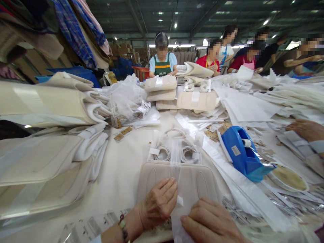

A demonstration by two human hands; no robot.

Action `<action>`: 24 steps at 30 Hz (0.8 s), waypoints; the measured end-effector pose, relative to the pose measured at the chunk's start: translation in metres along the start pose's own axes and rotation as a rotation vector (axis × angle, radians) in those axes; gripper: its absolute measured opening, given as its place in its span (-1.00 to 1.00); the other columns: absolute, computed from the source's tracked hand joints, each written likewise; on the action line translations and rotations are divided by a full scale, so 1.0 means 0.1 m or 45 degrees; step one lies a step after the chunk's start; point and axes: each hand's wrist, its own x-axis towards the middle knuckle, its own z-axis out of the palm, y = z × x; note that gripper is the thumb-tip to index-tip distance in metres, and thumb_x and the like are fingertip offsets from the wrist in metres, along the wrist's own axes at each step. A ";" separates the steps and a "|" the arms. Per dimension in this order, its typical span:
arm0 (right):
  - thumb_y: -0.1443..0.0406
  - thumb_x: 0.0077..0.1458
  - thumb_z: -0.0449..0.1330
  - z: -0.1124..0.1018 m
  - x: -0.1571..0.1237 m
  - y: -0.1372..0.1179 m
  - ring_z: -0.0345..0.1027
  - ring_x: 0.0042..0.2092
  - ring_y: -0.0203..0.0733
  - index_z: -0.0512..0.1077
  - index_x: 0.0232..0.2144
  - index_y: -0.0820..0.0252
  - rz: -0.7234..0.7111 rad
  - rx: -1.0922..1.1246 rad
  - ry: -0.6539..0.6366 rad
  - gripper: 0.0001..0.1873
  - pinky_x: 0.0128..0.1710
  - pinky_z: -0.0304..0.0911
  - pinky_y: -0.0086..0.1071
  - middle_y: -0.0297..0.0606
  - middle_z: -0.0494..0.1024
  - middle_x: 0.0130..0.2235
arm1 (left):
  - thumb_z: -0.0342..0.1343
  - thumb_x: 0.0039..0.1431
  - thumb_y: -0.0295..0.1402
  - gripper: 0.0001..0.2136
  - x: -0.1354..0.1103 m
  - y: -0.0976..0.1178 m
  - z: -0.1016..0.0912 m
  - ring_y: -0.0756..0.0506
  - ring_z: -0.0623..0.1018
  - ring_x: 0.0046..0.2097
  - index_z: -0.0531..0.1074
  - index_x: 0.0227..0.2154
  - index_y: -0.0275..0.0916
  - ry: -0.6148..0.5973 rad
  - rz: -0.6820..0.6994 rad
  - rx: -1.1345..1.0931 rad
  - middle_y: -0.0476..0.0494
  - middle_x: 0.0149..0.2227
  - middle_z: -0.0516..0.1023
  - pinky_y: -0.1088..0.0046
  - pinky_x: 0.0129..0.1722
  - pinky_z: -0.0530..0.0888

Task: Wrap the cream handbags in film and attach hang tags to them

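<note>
My left hand (158, 204) lies near the bottom centre, its fingers bent and pressing a strip of clear tape (176, 162) onto a cream padded cushion (192, 182). My right hand (210, 221) rests beside it at the lower edge, fingers curled down on the tape's near end and a clear plastic bag (177, 233). The tape runs up over the cushion to coiled white straps (174, 152) lying on its far part. A beaded bracelet (123, 226) is on my left wrist.
A blue tape dispenser (243, 153) stands right of the cushion. Stacks of folded cream cushions (50, 111) fill the left side and more (162, 89) lie at the centre back. Several people sit along the far side. Another person's hand (306, 130) rests at the right.
</note>
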 end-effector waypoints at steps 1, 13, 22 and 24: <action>0.41 0.28 -0.15 0.03 0.03 0.07 0.28 -0.50 -0.28 0.45 -0.36 0.22 0.020 0.025 0.056 -0.63 -0.51 0.17 -0.39 -0.27 0.44 -0.55 | -0.23 0.21 -0.55 -0.68 0.00 0.02 0.00 -0.21 0.53 -0.03 0.47 -0.29 -0.46 0.023 -0.020 -0.020 -0.34 -0.18 0.58 0.27 -0.05 0.52; 0.37 0.17 0.11 0.52 0.24 0.79 0.33 -0.49 -0.35 0.46 -0.53 0.23 0.427 0.399 0.191 -0.75 -0.50 0.19 -0.54 -0.32 0.44 -0.54 | -0.22 0.15 -0.63 -0.68 0.10 0.00 -0.05 -0.03 0.52 -0.35 0.41 -0.53 -0.35 -0.030 -0.132 -0.314 -0.17 -0.47 0.50 0.31 0.00 0.49; 0.32 0.18 0.13 0.72 0.22 0.89 0.28 -0.47 -0.35 0.43 -0.56 0.20 0.549 0.362 0.273 -0.73 -0.48 0.20 -0.54 -0.34 0.38 -0.52 | -0.09 0.10 -0.59 -0.79 -0.26 0.09 0.11 -0.11 0.57 -0.12 0.45 -0.47 -0.33 -0.041 -0.125 -0.251 -0.21 -0.31 0.61 0.24 0.18 0.34; 0.29 0.17 0.15 0.78 0.21 0.90 0.26 -0.47 -0.34 0.41 -0.59 0.19 0.614 0.303 0.288 -0.71 -0.49 0.19 -0.52 -0.35 0.35 -0.53 | -0.03 0.15 -0.53 -0.82 -0.31 0.09 0.13 -0.11 0.56 -0.08 0.46 -0.45 -0.33 -0.034 -0.112 -0.275 -0.20 -0.27 0.62 0.26 0.20 0.32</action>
